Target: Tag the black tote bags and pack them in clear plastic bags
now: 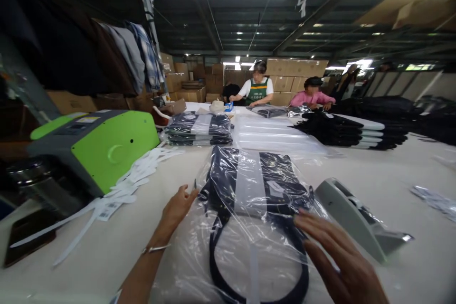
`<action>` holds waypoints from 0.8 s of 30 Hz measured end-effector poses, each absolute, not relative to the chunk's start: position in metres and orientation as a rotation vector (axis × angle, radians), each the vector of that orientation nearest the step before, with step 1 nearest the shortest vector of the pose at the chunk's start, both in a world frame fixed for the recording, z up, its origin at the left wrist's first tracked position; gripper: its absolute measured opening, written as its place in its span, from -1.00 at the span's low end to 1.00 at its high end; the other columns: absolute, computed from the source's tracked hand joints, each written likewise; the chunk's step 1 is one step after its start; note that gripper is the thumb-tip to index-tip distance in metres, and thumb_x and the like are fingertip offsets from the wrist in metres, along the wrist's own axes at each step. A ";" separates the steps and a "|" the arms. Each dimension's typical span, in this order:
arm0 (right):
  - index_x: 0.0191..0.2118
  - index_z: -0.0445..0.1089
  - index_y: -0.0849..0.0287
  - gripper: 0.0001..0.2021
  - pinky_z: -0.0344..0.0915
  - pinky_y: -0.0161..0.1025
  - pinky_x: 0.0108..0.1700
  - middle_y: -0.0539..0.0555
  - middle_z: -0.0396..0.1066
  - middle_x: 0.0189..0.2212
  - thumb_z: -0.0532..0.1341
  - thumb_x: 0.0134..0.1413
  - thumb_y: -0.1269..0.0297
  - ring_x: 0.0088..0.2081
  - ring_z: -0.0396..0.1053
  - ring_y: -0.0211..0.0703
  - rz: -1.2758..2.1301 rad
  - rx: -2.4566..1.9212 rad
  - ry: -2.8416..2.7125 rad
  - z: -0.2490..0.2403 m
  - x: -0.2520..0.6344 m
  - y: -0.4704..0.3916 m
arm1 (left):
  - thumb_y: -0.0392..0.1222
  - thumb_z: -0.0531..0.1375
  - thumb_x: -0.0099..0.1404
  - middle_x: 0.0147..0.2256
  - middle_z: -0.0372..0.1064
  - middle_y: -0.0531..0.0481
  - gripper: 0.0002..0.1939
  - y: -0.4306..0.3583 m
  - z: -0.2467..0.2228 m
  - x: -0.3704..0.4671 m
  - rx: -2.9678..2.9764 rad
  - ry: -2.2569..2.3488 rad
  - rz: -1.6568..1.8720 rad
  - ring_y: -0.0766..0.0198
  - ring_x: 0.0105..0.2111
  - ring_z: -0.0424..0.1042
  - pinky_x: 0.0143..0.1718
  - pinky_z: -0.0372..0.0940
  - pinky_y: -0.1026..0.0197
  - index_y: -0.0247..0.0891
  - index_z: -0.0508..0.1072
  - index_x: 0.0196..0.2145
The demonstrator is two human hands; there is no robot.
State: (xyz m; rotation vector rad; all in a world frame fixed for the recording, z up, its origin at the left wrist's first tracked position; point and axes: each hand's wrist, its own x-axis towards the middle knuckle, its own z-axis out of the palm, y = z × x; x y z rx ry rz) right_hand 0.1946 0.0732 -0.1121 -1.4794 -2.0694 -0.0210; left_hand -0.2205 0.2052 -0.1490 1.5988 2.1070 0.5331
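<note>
A dark folded tote bag (pixel 281 171) with a pale band across it and a long looped handle (pixel 213 256) lies inside a clear plastic bag (pixel 188 266) on the table in front of me. My left hand (pixel 178 206) is at the left edge of the plastic, its fingers curled together on it. Flat over the lower right side of the plastic is my right hand (pixel 338 251), fingers stretched out and slightly apart. A grey tape dispenser (pixel 351 218) stands just right of the packed bag.
At left are a green-and-grey machine (pixel 117 147), white paper strips (pixel 138 171), a thermos (pixel 35 180) and a phone (pixel 30 237). Behind lie packed bags (pixel 199 128), plastic sleeves (pixel 263 130) and stacked dark pieces (pixel 342 130). Two people (pixel 260 90) work across the table.
</note>
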 end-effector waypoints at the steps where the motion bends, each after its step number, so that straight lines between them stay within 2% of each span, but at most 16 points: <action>1: 0.29 0.31 -0.03 -0.47 0.09 0.28 0.34 0.12 0.29 0.27 0.03 0.32 -0.08 0.35 0.11 0.21 -0.076 -1.453 -2.094 -0.113 0.185 0.100 | 0.35 -0.09 0.33 -0.02 0.51 -0.26 -0.22 0.207 -0.149 -0.217 1.601 2.125 0.497 -0.07 -0.02 0.51 -0.04 0.35 -0.01 -0.32 0.21 0.23; 3: 0.36 0.18 0.11 -0.39 -0.09 0.33 0.39 0.15 0.12 0.37 0.02 0.34 -0.10 0.41 -0.03 0.19 -0.174 -1.455 -2.139 -0.128 0.169 0.146 | 0.35 -0.01 0.30 -0.12 0.54 -0.28 -0.31 0.206 -0.151 -0.212 1.611 2.176 0.439 -0.17 -0.08 0.52 -0.14 0.33 -0.04 -0.27 0.33 0.09; 4: 0.37 0.16 0.15 -0.37 -0.12 0.34 0.39 0.18 0.09 0.38 0.02 0.34 -0.10 0.42 -0.06 0.19 -0.194 -1.487 -2.164 -0.142 0.163 0.163 | 0.32 0.00 0.31 -0.15 0.55 -0.29 -0.39 0.203 -0.153 -0.211 1.625 2.201 0.408 -0.19 -0.10 0.52 -0.16 0.31 -0.04 -0.26 0.37 0.00; 7: 0.34 0.20 0.23 -0.37 -0.12 0.34 0.38 0.24 0.15 0.35 0.09 0.31 -0.06 0.41 -0.03 0.22 -0.175 -1.594 -2.254 -0.187 0.155 0.192 | 0.19 -0.06 0.40 -0.21 0.56 -0.23 -0.57 0.194 -0.160 -0.212 1.685 2.225 0.343 -0.13 -0.15 0.53 -0.22 0.27 0.02 -0.18 0.40 -0.23; 10: 0.36 0.17 0.23 -0.36 -0.15 0.30 0.40 0.22 0.12 0.36 0.12 0.30 -0.03 0.42 -0.06 0.18 -0.150 -1.595 -2.317 -0.213 0.156 0.196 | 0.12 -0.08 0.43 -0.23 0.56 -0.14 -0.61 0.186 -0.164 -0.218 1.721 2.218 0.310 -0.03 -0.17 0.53 -0.26 0.24 0.10 -0.14 0.37 -0.32; 12: 0.37 0.14 0.21 -0.36 -0.16 0.29 0.40 0.21 0.10 0.38 0.12 0.31 -0.03 0.42 -0.08 0.16 -0.116 -1.572 -2.347 -0.214 0.158 0.196 | 0.10 -0.07 0.44 -0.25 0.56 -0.11 -0.64 0.180 -0.163 -0.222 1.712 2.242 0.261 0.01 -0.20 0.53 -0.29 0.24 0.12 -0.14 0.37 -0.28; 14: 0.38 0.14 0.20 -0.35 -0.14 0.29 0.40 0.20 0.10 0.37 0.11 0.31 -0.04 0.42 -0.07 0.16 -0.035 -1.588 -2.371 -0.206 0.159 0.197 | 0.05 -0.03 0.44 -0.18 0.55 -0.11 -0.70 0.176 -0.157 -0.220 1.740 2.307 0.279 0.03 -0.17 0.52 -0.27 0.28 0.12 -0.15 0.38 -0.14; 17: 0.39 0.10 0.24 -0.35 -0.11 0.28 0.40 0.22 0.08 0.38 0.01 0.36 -0.06 0.42 -0.06 0.12 0.075 -1.670 -2.333 -0.187 0.159 0.205 | -0.09 0.04 0.43 0.07 0.45 -0.20 -0.65 0.177 -0.143 -0.199 2.070 2.351 0.540 0.02 0.05 0.43 -0.01 0.32 0.05 -0.24 0.35 0.09; 19: 0.41 0.05 0.29 -0.33 -0.15 0.27 0.41 0.23 0.02 0.40 -0.05 0.39 -0.06 0.44 -0.12 0.10 0.032 -1.704 -2.272 -0.175 0.158 0.213 | -0.13 0.06 0.44 0.22 0.33 -0.21 -0.58 0.185 -0.137 -0.177 2.438 2.169 0.707 0.01 0.24 0.27 0.22 0.19 -0.03 -0.28 0.31 0.20; 22: 0.41 0.06 0.30 -0.30 -0.21 0.26 0.42 0.23 0.00 0.41 -0.04 0.36 -0.11 0.45 -0.16 0.12 -0.086 -1.692 -2.263 -0.173 0.156 0.225 | -0.03 0.08 0.45 0.31 0.21 -0.17 -0.48 0.205 -0.147 -0.154 2.749 1.855 0.686 0.03 0.36 0.06 0.37 -0.01 -0.13 -0.28 0.26 0.28; 24: 0.39 0.12 0.26 -0.29 -0.14 0.27 0.41 0.21 0.07 0.39 -0.02 0.33 -0.15 0.43 -0.09 0.14 -0.089 -1.691 -2.311 -0.187 0.160 0.229 | 0.07 0.09 0.44 0.30 0.24 -0.16 -0.44 0.215 -0.165 -0.155 2.733 1.834 0.580 0.03 0.35 0.10 0.36 0.02 -0.19 -0.24 0.27 0.28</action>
